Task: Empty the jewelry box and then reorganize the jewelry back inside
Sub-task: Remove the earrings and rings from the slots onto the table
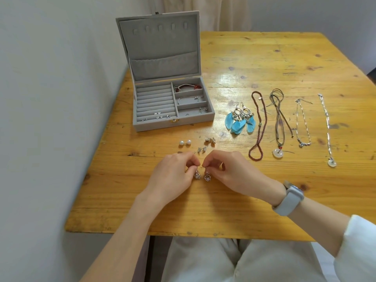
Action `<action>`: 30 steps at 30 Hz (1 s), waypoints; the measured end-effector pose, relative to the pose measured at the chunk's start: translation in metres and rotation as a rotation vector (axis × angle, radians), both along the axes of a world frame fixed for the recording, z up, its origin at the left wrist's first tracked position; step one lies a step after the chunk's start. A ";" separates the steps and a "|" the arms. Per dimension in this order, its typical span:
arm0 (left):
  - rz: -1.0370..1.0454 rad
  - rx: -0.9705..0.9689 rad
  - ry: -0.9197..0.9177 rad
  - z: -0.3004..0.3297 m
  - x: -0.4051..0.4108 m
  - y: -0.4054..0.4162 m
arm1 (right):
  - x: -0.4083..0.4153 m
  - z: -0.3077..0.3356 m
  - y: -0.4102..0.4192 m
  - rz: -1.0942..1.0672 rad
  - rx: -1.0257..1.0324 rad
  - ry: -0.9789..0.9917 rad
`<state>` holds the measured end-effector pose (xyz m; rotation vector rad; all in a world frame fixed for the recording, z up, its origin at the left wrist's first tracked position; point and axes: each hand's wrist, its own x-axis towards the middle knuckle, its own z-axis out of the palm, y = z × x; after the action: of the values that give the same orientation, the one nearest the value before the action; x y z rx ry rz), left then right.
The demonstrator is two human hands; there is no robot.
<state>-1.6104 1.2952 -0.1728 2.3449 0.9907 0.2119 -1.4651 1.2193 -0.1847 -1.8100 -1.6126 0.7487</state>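
Pinching a pair of small drop earrings [201,176], I had both hands low over the near-middle of the worktop [254,64]. Left hand [175,176] had its fingers curled tight on the hook of the left earring; right hand [227,171] did the same on the right one. Fingertips nearly met, pendants hanging side by side just under them, about touching the wood.

The open grey jewelry box [173,110] sat straight ahead and slightly left of the hands, so the left hand was the nearer one. Its long axis ran left-right; ring rolls left, three compartments right. Not empty yet: studs in the rolls, a red bracelet [188,87] in the far compartment, a silver bangle [188,98] in the middle, small bits in the near one.

Between hands and box: pearl studs [185,142], two other small earring pairs. Off to the right, well apart: blue feather earrings [240,119], then four necklaces laid lengthwise front-to-back.

My read: emptying stage, this pair about to be set down near the other earrings.
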 end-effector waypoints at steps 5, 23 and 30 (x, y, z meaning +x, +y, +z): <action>0.012 0.085 0.019 -0.006 0.000 0.001 | -0.001 -0.007 0.002 -0.010 0.049 -0.124; 0.176 0.124 -0.133 -0.007 -0.005 0.012 | -0.006 -0.006 0.017 -0.092 0.135 -0.185; 0.355 0.222 -0.118 0.007 -0.014 0.077 | -0.004 0.020 0.086 -0.009 0.200 -0.254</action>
<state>-1.6249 1.3725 -0.1661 2.2993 1.3791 0.6191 -1.4695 1.3054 -0.1643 -1.8197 -1.7676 0.3477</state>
